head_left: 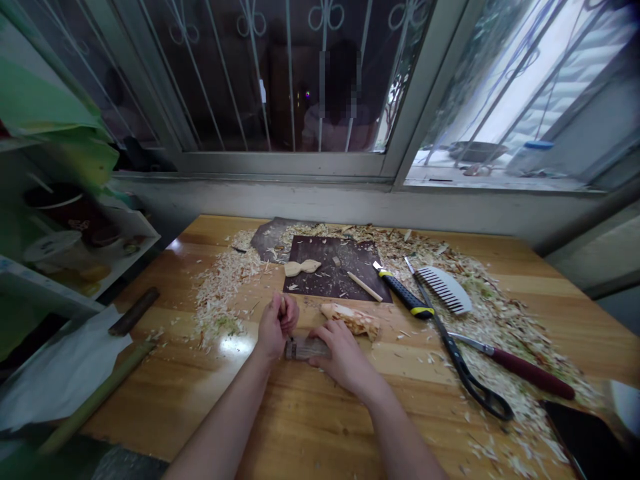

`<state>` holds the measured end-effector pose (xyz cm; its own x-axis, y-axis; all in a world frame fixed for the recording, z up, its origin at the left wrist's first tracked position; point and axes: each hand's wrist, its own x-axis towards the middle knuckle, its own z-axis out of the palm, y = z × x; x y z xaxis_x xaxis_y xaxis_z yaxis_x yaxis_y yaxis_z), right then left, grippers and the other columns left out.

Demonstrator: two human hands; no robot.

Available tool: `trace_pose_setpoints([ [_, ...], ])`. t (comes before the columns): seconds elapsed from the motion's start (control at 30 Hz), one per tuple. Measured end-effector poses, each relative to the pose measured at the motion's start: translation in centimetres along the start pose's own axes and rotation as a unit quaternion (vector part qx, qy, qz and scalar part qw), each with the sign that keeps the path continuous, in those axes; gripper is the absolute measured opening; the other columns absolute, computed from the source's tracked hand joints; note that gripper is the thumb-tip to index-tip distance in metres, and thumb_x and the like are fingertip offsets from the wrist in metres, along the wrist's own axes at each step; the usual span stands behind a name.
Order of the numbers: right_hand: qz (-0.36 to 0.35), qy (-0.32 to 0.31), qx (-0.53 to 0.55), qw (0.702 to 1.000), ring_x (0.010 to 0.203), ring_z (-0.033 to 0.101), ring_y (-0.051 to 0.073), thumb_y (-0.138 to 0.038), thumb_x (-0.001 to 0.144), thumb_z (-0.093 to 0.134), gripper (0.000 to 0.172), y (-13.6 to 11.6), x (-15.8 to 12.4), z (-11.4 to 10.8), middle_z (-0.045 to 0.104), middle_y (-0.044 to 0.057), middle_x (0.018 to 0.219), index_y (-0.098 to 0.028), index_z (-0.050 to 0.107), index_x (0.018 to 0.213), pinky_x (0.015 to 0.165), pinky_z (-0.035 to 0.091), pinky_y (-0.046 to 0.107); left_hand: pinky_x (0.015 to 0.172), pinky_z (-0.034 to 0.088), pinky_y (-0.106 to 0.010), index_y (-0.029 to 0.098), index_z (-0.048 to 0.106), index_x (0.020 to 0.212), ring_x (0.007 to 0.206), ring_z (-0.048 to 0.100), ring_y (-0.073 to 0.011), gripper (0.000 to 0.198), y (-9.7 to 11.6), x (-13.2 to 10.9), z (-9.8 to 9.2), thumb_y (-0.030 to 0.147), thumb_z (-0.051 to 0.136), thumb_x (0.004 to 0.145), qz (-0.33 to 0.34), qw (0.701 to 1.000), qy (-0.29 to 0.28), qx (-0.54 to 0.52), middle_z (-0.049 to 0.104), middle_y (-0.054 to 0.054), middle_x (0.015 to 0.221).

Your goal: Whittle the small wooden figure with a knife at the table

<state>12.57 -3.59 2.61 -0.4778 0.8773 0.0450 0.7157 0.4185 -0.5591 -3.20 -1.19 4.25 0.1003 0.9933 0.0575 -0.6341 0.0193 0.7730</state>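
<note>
Grey-brown block (304, 349), black and yellow cutter (404, 295), white comb (456, 285), maroon handle (533, 373)

My left hand (277, 325) and right hand (340, 348) are bare, and so are both wrists, slim and smooth in outline. My left forearm (225, 421) lies uncovered to the edge of my view at seven o'clock, my right forearm (400, 423) likewise at five, each widening gradually from the wrist. My fingernails are too small to make out.
</note>
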Motion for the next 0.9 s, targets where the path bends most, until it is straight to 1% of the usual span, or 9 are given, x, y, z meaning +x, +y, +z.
trace_pose_setpoints([
  [0.2, 0.001, 0.002, 0.017, 1.0, 0.095, 0.045, 0.021, -0.022, 0.063, 0.074, 0.038, 0.2, 0.2, 0.0, 0.053, 0.003, 0.094, -0.023, 0.06, 0.098, 0.084, 0.036, 0.03, 0.036, 0.009, -0.018, 0.015, 0.042, 0.048, 0.036, 0.014, -0.004, 0.049, 0.1, 0.2, -0.4, 0.054, 0.05, 0.076, -0.003, 1.0, 0.005, -0.022, 0.021, 0.007, 0.041],
  [0.43, 0.002, 0.031, 0.047, 0.998, 0.097, 0.045, 0.02, -0.02, 0.064, 0.072, 0.039, 1.4, 0.8, 0.0, 0.053, 0.004, 0.097, -0.022, 0.062, 0.101, 0.086, 0.036, 0.031, 0.035, 0.009, -0.017, 0.015, 0.041, 0.049, 0.034, 0.015, -0.0034, 0.047, -0.1, 2.0, -0.5, 0.052, 0.051, 0.077, 0.01, 0.998, 0.026, -0.064, 0.022, 0.007, 0.042],
  [0.63, -0.002, 0.044, 0.06, 0.997, 0.097, 0.045, 0.02, -0.02, 0.065, 0.072, 0.038, 1.7, 0.9, 0.0, 0.053, 0.003, 0.094, -0.023, 0.062, 0.102, 0.086, 0.036, 0.031, 0.036, 0.009, -0.018, 0.015, 0.04, 0.047, 0.034, 0.015, -0.0032, 0.052, -0.4, 2.2, -0.1, 0.058, 0.05, 0.075, 0.009, 0.999, 0.02, -0.025, 0.02, 0.008, 0.04],
  [0.8, -0.001, 0.042, 0.049, 0.998, 0.097, 0.045, 0.02, -0.02, 0.064, 0.072, 0.039, 1.6, 1.0, 0.2, 0.053, 0.004, 0.094, -0.023, 0.062, 0.101, 0.086, 0.036, 0.031, 0.036, 0.007, -0.019, 0.016, 0.04, 0.047, 0.034, 0.014, -0.0037, 0.054, -1.0, 2.1, 0.2, 0.064, 0.049, 0.071, 0.011, 0.999, 0.028, 0.039, 0.021, 0.008, 0.04],
  [0.9, 0.001, 0.04, 0.048, 0.998, 0.097, 0.046, 0.02, -0.021, 0.065, 0.072, 0.037, 1.5, 0.9, 0.1, 0.054, 0.004, 0.094, -0.023, 0.062, 0.1, 0.086, 0.037, 0.031, 0.036, 0.008, -0.019, 0.017, 0.039, 0.047, 0.035, 0.016, -0.0041, 0.055, -1.4, 2.2, 0.3, 0.066, 0.048, 0.069, 0.009, 0.997, 0.028, 0.07, 0.022, 0.008, 0.04],
])
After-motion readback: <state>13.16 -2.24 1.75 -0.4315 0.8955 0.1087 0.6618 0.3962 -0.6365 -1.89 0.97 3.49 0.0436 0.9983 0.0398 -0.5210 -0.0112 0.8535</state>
